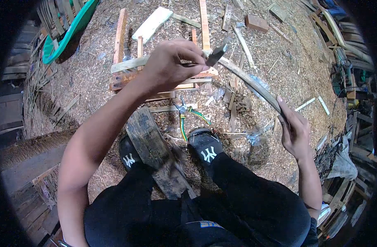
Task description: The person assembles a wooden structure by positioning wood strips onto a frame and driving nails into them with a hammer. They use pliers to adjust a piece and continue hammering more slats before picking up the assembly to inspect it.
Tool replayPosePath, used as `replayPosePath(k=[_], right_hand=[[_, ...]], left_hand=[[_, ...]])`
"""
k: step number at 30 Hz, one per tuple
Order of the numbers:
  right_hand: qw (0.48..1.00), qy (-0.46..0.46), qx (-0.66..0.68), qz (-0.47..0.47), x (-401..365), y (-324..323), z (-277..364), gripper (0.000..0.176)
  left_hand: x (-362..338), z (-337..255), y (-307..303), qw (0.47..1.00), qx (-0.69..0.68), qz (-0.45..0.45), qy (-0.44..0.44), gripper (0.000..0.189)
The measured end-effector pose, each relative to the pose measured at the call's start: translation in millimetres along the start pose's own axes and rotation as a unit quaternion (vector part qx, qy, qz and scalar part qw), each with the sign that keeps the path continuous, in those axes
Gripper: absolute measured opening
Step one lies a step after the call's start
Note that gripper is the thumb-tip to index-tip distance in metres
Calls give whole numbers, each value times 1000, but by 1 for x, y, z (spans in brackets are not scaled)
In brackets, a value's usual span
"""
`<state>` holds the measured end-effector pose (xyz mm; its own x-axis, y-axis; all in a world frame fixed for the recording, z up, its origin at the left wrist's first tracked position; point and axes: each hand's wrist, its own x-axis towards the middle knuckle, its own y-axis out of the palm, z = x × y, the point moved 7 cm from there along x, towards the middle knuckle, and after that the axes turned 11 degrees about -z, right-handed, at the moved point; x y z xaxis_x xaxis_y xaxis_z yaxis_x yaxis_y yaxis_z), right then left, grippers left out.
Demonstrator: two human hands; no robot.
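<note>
A hammer [254, 84] with a long pale wooden handle slants across the middle. My right hand [294, 127] grips the lower right end of its handle. The metal head lies at the upper left end, beside the fingertips of my left hand [176, 61]. Those fingers are pinched together; what is between them is too small to tell. Beneath my left hand, a frame of nailed wooden pieces [124, 78] rests on the ground, partly hidden by the hand and forearm. Pliers [183, 109] with green and yellow handles lie just below the frame.
A thick weathered beam [149, 142] lies between my shoes. Wood chips cover the ground. A white board [152, 24], a reddish block [256, 23] and loose sticks lie beyond the hands. A green curved object [71, 33] is at upper left; scrap wood is piled at both sides.
</note>
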<state>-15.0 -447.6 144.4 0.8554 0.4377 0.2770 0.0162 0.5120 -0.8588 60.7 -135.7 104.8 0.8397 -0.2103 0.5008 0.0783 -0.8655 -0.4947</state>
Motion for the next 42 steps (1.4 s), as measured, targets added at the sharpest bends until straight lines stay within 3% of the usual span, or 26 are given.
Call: replayPosePath(k=[6, 7, 11, 15, 17, 18, 20, 23, 26, 32, 39, 42], right_hand=[[988, -91, 15, -127, 1, -9, 10, 59], [999, -26, 12, -38, -2, -2, -2, 59], [999, -18, 2, -35, 1, -4, -1, 59], [994, -56, 19, -90, 0, -13, 7, 58], [999, 20, -28, 14, 2, -5, -1, 57], [999, 19, -28, 14, 2, -3, -2, 57], [995, -55, 7, -84, 1, -9, 5, 58], [993, -68, 4, -101, 1, -11, 6, 58], [999, -33, 6, -40, -2, -7, -1, 58], [998, -32, 5, -49, 0, -6, 1, 61], [999, -28, -5, -29, 1, -2, 3, 61], [992, -71, 19, -105, 1, -10, 11, 61]], left_hand=[[-1, 1, 0, 1000, -16, -7, -1, 8], [0, 1, 0, 1000, -17, -5, -10, 8], [-2, 1, 1, 998, -15, 40, -51, 11], [-2, 2, 3, 997, -12, 46, -64, 11], [0, 5, 2, 996, -23, 51, -71, 11], [0, 4, 1, 996, -28, 55, -61, 11], [-1, 5, 1, 996, -34, 59, -53, 11], [-1, 1, -1, 997, -50, 49, -18, 10], [-1, 3, -1, 998, -40, 48, -25, 9], [0, 5, 0, 997, -20, 64, -50, 11], [1, -4, -4, 999, -13, 49, -1, 17], [1, -4, -3, 998, 10, 66, -7, 19]])
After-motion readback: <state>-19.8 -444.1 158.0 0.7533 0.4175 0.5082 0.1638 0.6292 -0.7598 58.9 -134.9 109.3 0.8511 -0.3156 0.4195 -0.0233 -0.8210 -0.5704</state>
